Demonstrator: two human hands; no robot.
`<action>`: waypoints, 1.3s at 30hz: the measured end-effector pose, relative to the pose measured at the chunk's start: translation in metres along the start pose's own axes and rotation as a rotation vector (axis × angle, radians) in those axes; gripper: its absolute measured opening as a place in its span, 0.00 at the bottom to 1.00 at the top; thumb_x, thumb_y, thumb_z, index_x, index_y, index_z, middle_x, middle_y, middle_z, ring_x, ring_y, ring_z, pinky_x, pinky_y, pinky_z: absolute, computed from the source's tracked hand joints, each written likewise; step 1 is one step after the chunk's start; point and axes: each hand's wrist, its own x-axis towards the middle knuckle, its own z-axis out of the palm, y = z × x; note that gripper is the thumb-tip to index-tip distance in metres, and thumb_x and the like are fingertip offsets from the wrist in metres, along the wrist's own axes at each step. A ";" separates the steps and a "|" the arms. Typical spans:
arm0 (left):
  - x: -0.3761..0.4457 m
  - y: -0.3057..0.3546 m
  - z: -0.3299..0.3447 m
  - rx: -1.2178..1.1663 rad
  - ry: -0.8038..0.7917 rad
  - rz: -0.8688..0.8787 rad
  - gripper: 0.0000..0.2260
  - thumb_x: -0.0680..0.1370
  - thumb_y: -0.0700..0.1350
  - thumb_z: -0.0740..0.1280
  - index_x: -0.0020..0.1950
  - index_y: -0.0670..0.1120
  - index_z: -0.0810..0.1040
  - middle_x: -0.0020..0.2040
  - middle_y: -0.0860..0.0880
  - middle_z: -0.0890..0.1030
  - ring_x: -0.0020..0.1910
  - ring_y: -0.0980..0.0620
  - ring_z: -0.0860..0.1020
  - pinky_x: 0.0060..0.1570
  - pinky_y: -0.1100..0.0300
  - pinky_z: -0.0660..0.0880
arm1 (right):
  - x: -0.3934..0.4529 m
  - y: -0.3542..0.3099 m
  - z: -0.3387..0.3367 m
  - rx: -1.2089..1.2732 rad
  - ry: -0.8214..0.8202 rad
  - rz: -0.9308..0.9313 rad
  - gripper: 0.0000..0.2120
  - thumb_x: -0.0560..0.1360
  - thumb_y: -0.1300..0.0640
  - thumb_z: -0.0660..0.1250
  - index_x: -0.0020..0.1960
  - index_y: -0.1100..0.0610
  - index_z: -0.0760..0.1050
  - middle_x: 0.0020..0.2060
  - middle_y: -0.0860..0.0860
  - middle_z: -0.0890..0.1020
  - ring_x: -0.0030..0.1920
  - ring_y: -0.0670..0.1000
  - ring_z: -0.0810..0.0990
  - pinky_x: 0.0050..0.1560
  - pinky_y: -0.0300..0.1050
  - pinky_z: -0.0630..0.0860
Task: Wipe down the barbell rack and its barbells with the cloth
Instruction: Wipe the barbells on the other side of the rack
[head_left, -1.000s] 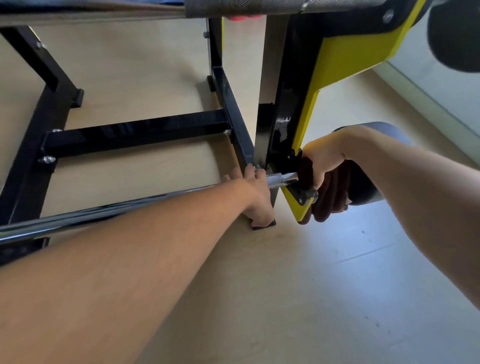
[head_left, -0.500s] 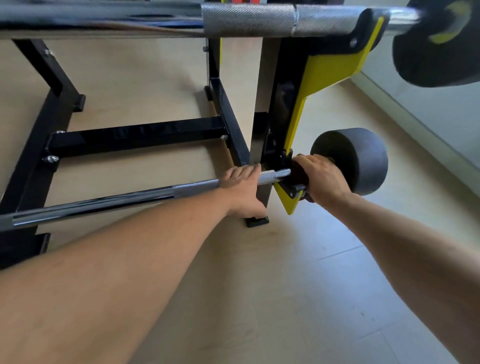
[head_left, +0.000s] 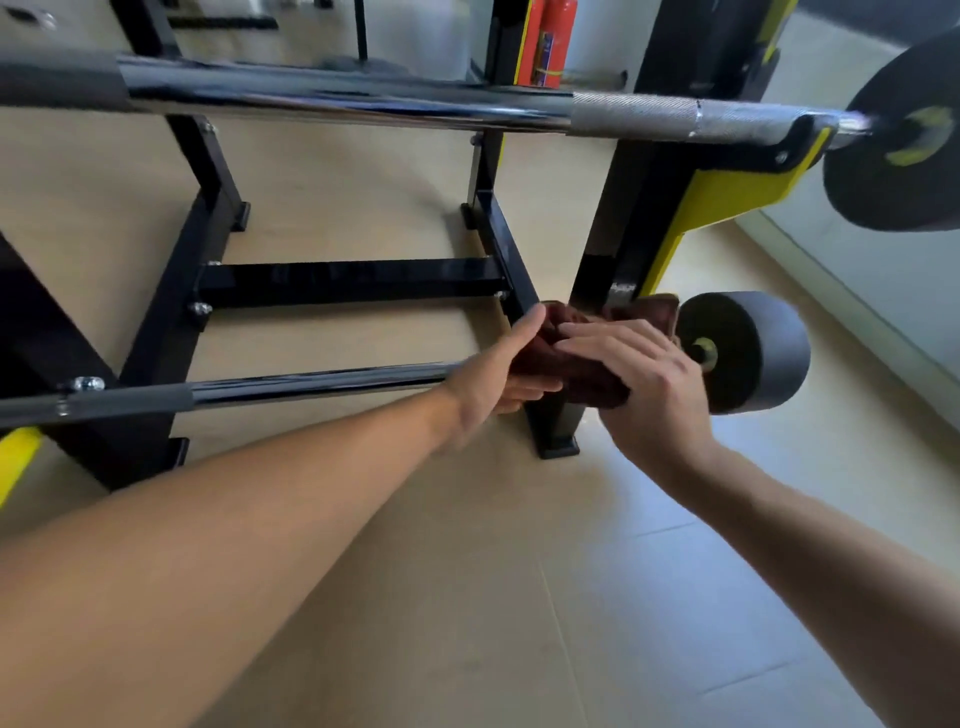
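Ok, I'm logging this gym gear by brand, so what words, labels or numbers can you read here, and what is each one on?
None can be read.
Red fire extinguishers: a label with yellow marks, too blurred to read.
Upper barbell's weight plate: yellow-green marking at the hub, blurred, no legible text.
Lower barbell, its end weight, the black and yellow rack and the dark red cloth: no text visible.

Bare forearms, no sleeves or gloves

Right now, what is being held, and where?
Both hands hold the dark red cloth: left hand at its left end, right hand over the top.
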 end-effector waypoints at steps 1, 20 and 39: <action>-0.005 0.000 -0.008 -0.079 0.045 -0.001 0.24 0.79 0.67 0.59 0.60 0.52 0.81 0.56 0.47 0.85 0.59 0.48 0.81 0.62 0.54 0.74 | 0.003 -0.017 0.013 0.038 -0.048 -0.040 0.15 0.73 0.61 0.75 0.60 0.57 0.83 0.59 0.51 0.84 0.61 0.54 0.81 0.61 0.49 0.78; -0.010 0.043 -0.071 0.290 0.334 0.409 0.17 0.82 0.56 0.65 0.64 0.48 0.81 0.52 0.54 0.82 0.48 0.61 0.78 0.46 0.70 0.73 | 0.000 -0.069 0.084 -0.149 -0.162 0.077 0.45 0.68 0.73 0.71 0.81 0.61 0.58 0.76 0.61 0.62 0.73 0.66 0.62 0.74 0.62 0.63; 0.026 -0.038 -0.065 1.433 0.338 -0.454 0.42 0.68 0.43 0.71 0.77 0.44 0.53 0.76 0.37 0.57 0.77 0.33 0.52 0.74 0.31 0.42 | 0.067 0.023 0.142 -0.165 -0.850 0.104 0.11 0.72 0.47 0.69 0.51 0.44 0.69 0.40 0.44 0.79 0.40 0.51 0.79 0.39 0.48 0.75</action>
